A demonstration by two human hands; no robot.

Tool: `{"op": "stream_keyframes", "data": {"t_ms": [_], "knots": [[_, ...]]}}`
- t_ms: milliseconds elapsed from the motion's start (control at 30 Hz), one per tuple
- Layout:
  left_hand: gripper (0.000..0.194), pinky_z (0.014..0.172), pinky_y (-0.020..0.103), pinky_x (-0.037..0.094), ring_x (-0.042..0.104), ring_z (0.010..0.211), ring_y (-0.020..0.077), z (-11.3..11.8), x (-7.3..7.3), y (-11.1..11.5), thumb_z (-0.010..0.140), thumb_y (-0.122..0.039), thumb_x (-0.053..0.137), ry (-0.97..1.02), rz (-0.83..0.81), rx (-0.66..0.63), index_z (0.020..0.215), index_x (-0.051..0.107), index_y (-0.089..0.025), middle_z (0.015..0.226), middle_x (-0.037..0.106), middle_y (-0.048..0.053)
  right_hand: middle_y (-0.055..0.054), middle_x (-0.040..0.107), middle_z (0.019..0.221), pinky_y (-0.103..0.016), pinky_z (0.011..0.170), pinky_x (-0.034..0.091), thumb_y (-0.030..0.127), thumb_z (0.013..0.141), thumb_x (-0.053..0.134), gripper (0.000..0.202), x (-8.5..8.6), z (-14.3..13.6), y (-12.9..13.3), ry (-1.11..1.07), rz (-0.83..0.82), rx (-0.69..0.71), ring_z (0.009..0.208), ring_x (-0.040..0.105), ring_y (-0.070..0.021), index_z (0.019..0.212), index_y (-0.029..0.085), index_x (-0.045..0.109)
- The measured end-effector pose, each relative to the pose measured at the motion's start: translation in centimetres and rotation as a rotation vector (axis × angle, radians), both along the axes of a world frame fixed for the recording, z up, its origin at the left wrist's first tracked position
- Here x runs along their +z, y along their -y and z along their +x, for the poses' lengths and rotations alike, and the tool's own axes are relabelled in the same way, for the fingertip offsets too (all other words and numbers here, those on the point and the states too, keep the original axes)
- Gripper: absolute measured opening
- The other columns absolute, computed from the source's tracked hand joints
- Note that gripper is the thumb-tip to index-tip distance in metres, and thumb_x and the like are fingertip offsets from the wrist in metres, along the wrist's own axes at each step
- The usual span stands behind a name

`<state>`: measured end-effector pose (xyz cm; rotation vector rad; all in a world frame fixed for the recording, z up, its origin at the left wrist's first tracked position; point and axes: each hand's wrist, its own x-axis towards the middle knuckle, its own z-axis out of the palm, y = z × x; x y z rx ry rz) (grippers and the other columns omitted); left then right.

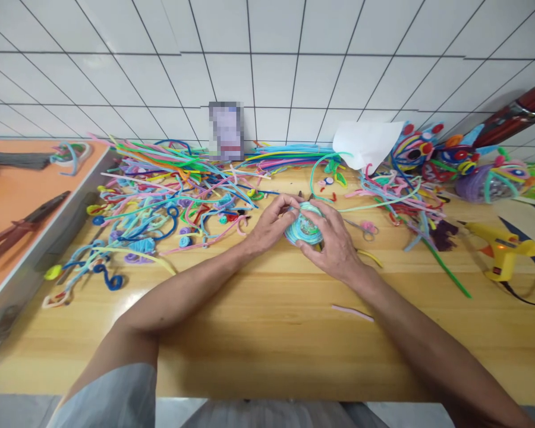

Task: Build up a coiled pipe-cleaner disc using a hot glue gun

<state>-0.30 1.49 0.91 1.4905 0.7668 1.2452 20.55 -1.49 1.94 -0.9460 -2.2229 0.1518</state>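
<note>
Head cam has both bare hands meeting around a coiled blue-green piece (307,226), roughly mid-table, just above the wooden top or resting on it, can't really tell which. Left hand (271,224) has its fingers curled in against the piece's left and upper side, and the right hand (334,244) has its fingers bent over the right side with the thumb along the near edge, so yeah, both are gripping it. Just right of the right hand there's a small pair of scissors (369,234), mostly lying flat, plus a short yellow strip (371,257) near the wrist. A little pink stick (353,312) lies on the bare wood (258,333) closer to the person. Big messy heap of fuzzy craft stems (160,196) over on the left, all colors, with a pixelated phone-like thing (227,134) leaning on the tiled wall (276,77) behind. Over right, a yellow glue gun (502,246) sits near a long green stem (446,267), with some colorful decorated figures (412,153) further back beside a white sheet (368,142). Far left, pliers (29,223) lie on an orange surface (9,190).
</note>
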Motion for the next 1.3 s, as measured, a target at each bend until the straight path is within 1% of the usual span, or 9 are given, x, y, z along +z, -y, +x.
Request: {"op": "stream_keyframes", "data": {"t_ms": [200,333,433,533,633,767,933,1033,1300], "knots": [[0.038,0.098,0.034,0.057,0.067,0.115,0.0201,0.0,0.2,0.0,0.099,-0.061,0.069,-0.005,-0.050,-0.003,0.102,0.063,-0.024,0.129,0.069,0.006,-0.018,0.055,0.154,-0.067,0.118,0.050,0.032,0.089,0.076,0.070,0.2,-0.1,-0.2,-0.004,0.018,-0.011,0.144,0.057,-0.0405,0.154,0.030,0.048],[0.041,0.098,0.034,0.057,0.067,0.111,0.0199,0.4,0.0,-0.1,0.099,-0.064,0.067,0.003,-0.045,0.049,0.103,0.064,-0.023,0.125,0.071,0.005,-0.017,0.056,0.154,-0.066,0.118,0.050,0.030,0.088,0.076,0.072,0.3,-0.2,-0.1,-0.006,0.012,-0.013,0.144,0.057,-0.0402,0.154,0.031,0.047],[0.045,0.098,0.036,0.055,0.066,0.108,0.0205,0.5,-0.1,-0.2,0.100,-0.068,0.063,-0.015,0.019,0.160,0.107,0.066,-0.024,0.116,0.072,0.005,-0.016,0.056,0.154,-0.066,0.118,0.050,0.030,0.088,0.075,0.072,0.3,-0.3,-0.1,-0.005,0.006,-0.015,0.144,0.056,-0.0401,0.154,0.031,0.046],[0.050,0.101,0.040,0.053,0.065,0.102,0.0220,0.2,0.0,-0.4,0.106,-0.070,0.051,-0.127,0.117,0.314,0.104,0.068,-0.023,0.102,0.070,0.005,-0.017,0.056,0.153,-0.066,0.118,0.050,0.031,0.088,0.076,0.072,0.3,-0.3,0.0,-0.009,0.009,-0.012,0.144,0.056,-0.0399,0.153,0.031,0.046],[0.051,0.105,0.043,0.051,0.065,0.107,0.0231,-0.3,0.1,-0.5,0.109,-0.069,0.044,-0.196,0.191,0.400,0.100,0.066,-0.024,0.112,0.069,0.008,-0.017,0.057,0.153,-0.066,0.118,0.050,0.030,0.088,0.076,0.072,0.3,-0.3,0.0,-0.017,0.011,-0.011,0.144,0.056,-0.0397,0.153,0.030,0.046],[0.042,0.116,0.045,0.048,0.062,0.129,0.0238,-0.5,0.1,-0.1,0.110,-0.062,0.047,-0.219,0.214,0.347,0.099,0.061,-0.024,0.134,0.064,0.011,-0.016,0.057,0.154,-0.067,0.119,0.049,0.031,0.089,0.075,0.072,0.2,-0.3,0.0,-0.018,-0.009,-0.026,0.145,0.056,-0.0398,0.155,0.031,0.046],[0.039,0.113,0.042,0.053,0.063,0.133,0.0240,-0.3,-0.4,0.8,0.104,-0.063,0.060,-0.059,0.110,0.200,0.118,0.060,-0.027,0.138,0.062,0.010,-0.016,0.056,0.155,-0.067,0.119,0.049,0.031,0.090,0.075,0.073,0.2,-0.3,0.0,-0.026,-0.007,-0.022,0.146,0.055,-0.0399,0.157,0.032,0.045],[0.038,0.114,0.043,0.052,0.063,0.134,0.0250,-0.2,-0.2,1.3,0.102,-0.061,0.064,-0.049,0.080,0.120,0.115,0.061,-0.026,0.136,0.065,0.010,-0.016,0.056,0.155,-0.066,0.119,0.049,0.029,0.090,0.075,0.075,0.3,-0.3,0.0,-0.030,-0.002,-0.013,0.145,0.055,-0.0398,0.158,0.032,0.044],[0.033,0.110,0.041,0.054,0.064,0.129,0.0238,0.0,0.5,1.5,0.102,-0.055,0.067,-0.122,0.117,0.143,0.105,0.061,-0.023,0.133,0.067,0.012,-0.015,0.056,0.155,-0.065,0.119,0.049,0.029,0.089,0.075,0.076,0.4,-0.3,0.0,-0.024,-0.012,-0.009,0.145,0.055,-0.0396,0.158,0.033,0.044]]}}
